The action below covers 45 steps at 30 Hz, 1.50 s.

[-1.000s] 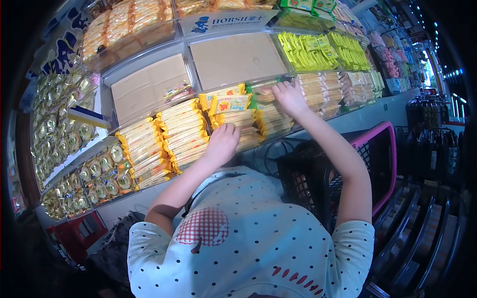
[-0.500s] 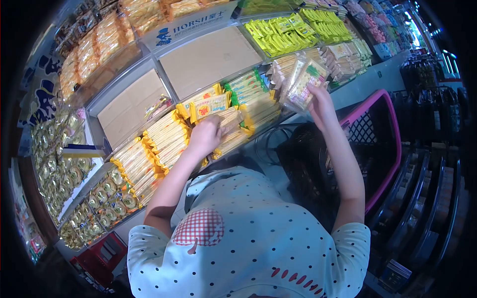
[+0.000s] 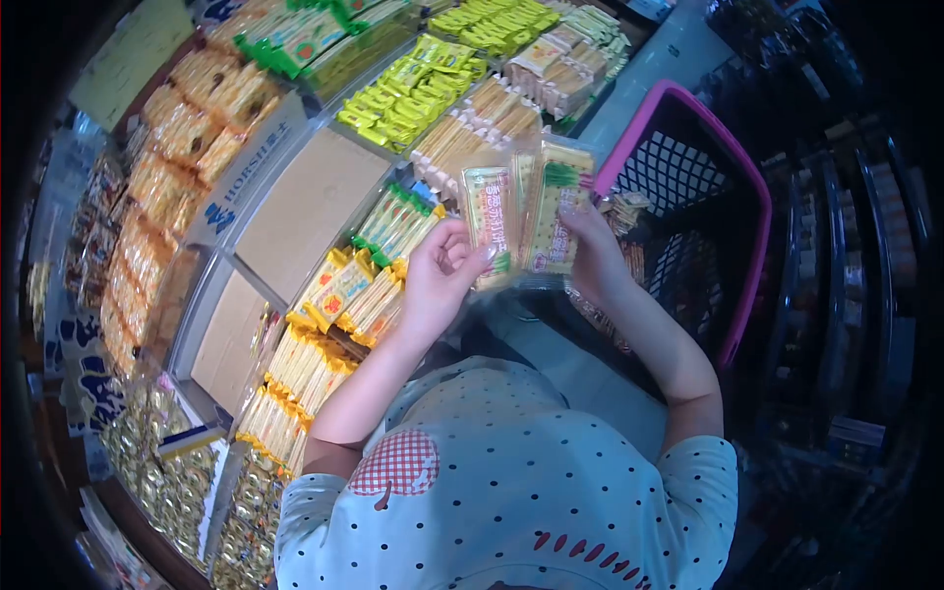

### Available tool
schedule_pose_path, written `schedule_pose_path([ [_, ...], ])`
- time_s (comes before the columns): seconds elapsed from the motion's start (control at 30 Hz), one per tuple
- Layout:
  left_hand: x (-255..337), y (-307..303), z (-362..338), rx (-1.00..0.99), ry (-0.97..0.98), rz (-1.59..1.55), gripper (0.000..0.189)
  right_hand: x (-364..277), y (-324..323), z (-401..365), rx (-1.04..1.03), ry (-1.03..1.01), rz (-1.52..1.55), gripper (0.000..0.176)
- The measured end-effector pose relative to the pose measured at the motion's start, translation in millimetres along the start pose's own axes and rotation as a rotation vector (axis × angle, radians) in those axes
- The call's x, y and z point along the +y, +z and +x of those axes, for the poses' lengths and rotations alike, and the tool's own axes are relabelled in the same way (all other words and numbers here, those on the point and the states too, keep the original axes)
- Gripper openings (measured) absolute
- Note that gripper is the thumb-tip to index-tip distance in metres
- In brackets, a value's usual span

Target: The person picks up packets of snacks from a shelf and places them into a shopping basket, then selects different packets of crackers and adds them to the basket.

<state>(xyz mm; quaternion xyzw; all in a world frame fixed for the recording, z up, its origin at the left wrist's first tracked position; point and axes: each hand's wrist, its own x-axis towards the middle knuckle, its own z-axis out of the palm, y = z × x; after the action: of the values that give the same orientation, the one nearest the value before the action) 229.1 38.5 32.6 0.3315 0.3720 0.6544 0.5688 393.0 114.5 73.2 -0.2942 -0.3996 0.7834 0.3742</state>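
Observation:
Several flat packs of crackers in clear wrappers are fanned out in front of my chest. My left hand (image 3: 444, 270) is closed, with its thumb on the lower end of the narrower left cracker pack (image 3: 487, 211), which has pink lettering. On the other side, my right hand (image 3: 595, 251) grips the right-hand cracker packs (image 3: 553, 211), thumb across the front. Beneath and beyond my left hand lie yellow-ended snack packs (image 3: 339, 290) and green-ended packs (image 3: 393, 224) in the display bin.
A pink-rimmed black shopping basket (image 3: 757, 206) with packs inside stands to the right. Bright green packets (image 3: 413, 93) and upright cracker packs (image 3: 492, 113) fill bins ahead. Bagged golden snacks (image 3: 147, 256) line the left, beside a cardboard-bottomed bin (image 3: 310, 211).
My left hand has left the yellow packs and come up to the cracker packs. My right hand has brought them in front of me. The view has turned right.

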Motion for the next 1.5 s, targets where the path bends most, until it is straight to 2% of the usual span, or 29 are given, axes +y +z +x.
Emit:
schedule_pose_path([
  [0.17, -15.9, 52.3, 28.4, -0.130, -0.056, 0.018, 0.024, -22.8, -46.8, -16.0, 0.124, -0.067, 0.130, 0.041],
  [0.23, -23.5, 67.9, 38.5, -0.203, -0.104, 0.086, 0.026, -29.0, -66.3, -21.6, 0.086, 0.037, 0.238, 0.042],
  [0.3, -30.4, 80.8, 48.5, -0.268, -0.150, 0.156, 0.028, -33.5, -81.4, -25.4, 0.107, 0.022, 0.265, 0.042],
  [0.4, -37.7, 92.6, 61.8, -0.410, 0.153, 0.723, 0.035, -44.8, -107.5, -27.7, 0.160, 0.038, 0.310, 0.042],
  [0.47, -40.3, 95.3, 69.0, -0.392, 0.195, 0.801, 0.037, -52.1, -129.5, -24.2, 0.226, 0.007, 0.378, 0.040],
  [0.57, -41.9, 86.0, 77.8, -0.260, 0.073, 0.686, 0.036, -87.2, -169.7, -23.4, 0.447, -0.118, 0.245, 0.040],
  [0.6, -45.8, 76.0, 80.8, -0.220, 0.067, 0.709, 0.034, -93.5, -194.8, -20.7, 0.500, -0.184, 0.210, 0.038],
  [0.7, -49.1, 54.0, 83.6, -0.112, -0.005, 0.623, 0.031, -100.8, -274.2, -10.6, 0.661, -0.213, 0.194, 0.034],
  [0.73, -48.1, 49.2, 82.1, -0.085, -0.026, 0.622, 0.030, -94.9, -302.4, -3.2, 0.744, -0.230, 0.188, 0.033],
  [0.9, -45.6, 29.3, 72.1, 0.067, -0.129, 0.630, 0.026, -31.3, -462.3, 47.3, 0.878, -0.122, 0.113, 0.032],
  [1.0, -46.2, 11.5, 65.7, 0.131, -0.148, 0.676, 0.026, 3.2, -497.2, 71.6, 0.984, -0.083, 0.126, 0.034],
  [1.07, -43.5, 7.1, 61.4, 0.227, -0.195, 0.674, 0.024, 32.1, -522.6, 92.0, 0.952, -0.138, 0.217, 0.038],
  [1.13, -44.5, 2.4, 58.9, 0.282, -0.202, 0.669, 0.023, 43.1, -516.9, 111.3, 0.949, -0.123, 0.254, 0.037],
  [1.2, -46.1, -4.6, 55.7, 0.345, -0.207, 0.660, 0.022, 55.8, -515.0, 130.4, 0.979, -0.167, 0.107, 0.037],
  [1.27, -46.5, -5.4, 53.1, 0.376, -0.222, 0.667, 0.020, 70.5, -516.7, 151.4, 1.017, -0.194, 0.100, 0.040],
  [1.33, -46.9, -4.3, 52.0, 0.425, -0.253, 0.659, 0.020, 87.4, -525.4, 169.8, 1.125, -0.296, -0.131, 0.041],
  [1.4, -46.6, -3.1, 51.2, 0.417, -0.254, 0.680, 0.019, 91.3, -526.7, 175.3, 1.126, -0.245, -0.180, 0.044],
  [1.5, -48.1, -5.2, 49.7, 0.412, -0.273, 0.737, 0.019, 82.8, -516.7, 177.2, 1.112, -0.044, -0.735, 0.044],
])
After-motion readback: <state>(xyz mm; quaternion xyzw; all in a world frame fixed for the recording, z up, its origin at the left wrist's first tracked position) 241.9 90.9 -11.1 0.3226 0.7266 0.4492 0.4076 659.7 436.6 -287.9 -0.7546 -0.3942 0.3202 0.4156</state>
